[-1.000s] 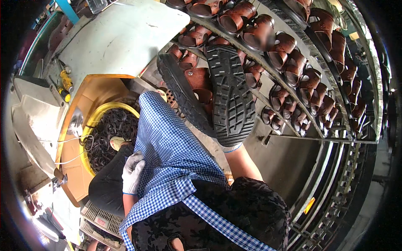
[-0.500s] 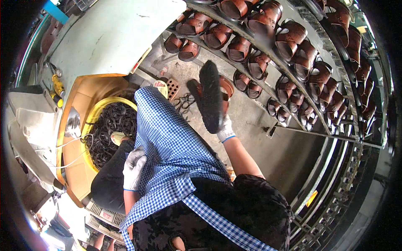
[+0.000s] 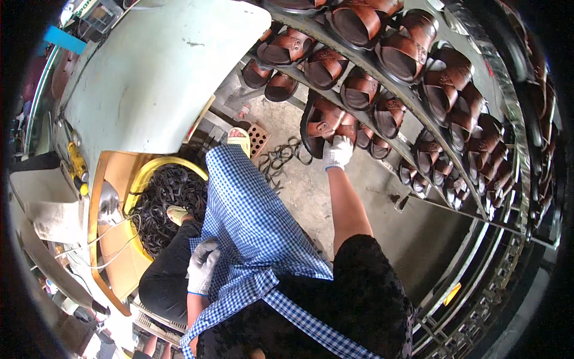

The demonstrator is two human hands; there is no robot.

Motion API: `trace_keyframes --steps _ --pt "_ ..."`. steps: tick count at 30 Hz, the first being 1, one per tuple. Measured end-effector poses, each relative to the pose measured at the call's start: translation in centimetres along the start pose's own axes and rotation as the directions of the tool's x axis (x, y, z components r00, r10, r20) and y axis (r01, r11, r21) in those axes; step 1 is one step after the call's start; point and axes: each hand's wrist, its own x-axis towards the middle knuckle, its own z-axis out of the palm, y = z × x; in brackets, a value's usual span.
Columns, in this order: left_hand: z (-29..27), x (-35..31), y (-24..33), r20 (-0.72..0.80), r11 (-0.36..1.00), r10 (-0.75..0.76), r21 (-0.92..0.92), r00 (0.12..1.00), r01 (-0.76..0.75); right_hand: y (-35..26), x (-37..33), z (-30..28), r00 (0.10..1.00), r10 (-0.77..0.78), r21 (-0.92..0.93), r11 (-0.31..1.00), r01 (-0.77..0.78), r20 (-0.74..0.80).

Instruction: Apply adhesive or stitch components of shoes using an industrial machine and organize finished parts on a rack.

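My right hand (image 3: 338,153), in a white glove, is stretched forward and closed on a pair of brown leather sandals (image 3: 326,119). Their straps face up, and the dark edge of one sole shows on the left. They are beside the lowest shelf of a rack, in front of other sandals; whether they touch the shelf I cannot tell. My left hand (image 3: 202,264), gloved in white with grey on the fingers, rests curled on my lap against the blue checked apron (image 3: 251,209). Nothing shows in it.
Sloping racks of brown sandals (image 3: 403,48) fill the upper right. At the left, a yellow tub (image 3: 139,194) holds black strips beside a brown panel and a pale machine cover (image 3: 161,72). More black strips (image 3: 281,157) lie on the floor near a perforated brick (image 3: 257,139).
My right hand has moved forward with the sandals and turned them, from dark soles showing to straps up. My left hand stays curled on my lap. The view has shifted slightly.
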Motion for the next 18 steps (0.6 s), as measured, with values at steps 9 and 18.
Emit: trace_keyframes --steps 9,18 --pt "-1.0 1.1 -0.9 -0.069 0.999 -0.028 0.042 0.997 0.031 -2.2 8.0 5.6 0.954 0.288 0.003 0.957 -0.289 -0.079" --pt "-0.2 3.0 -1.1 -0.031 0.998 -0.068 0.001 0.997 0.068 -2.4 7.8 8.5 0.927 0.185 -0.088 0.982 -0.165 0.327"
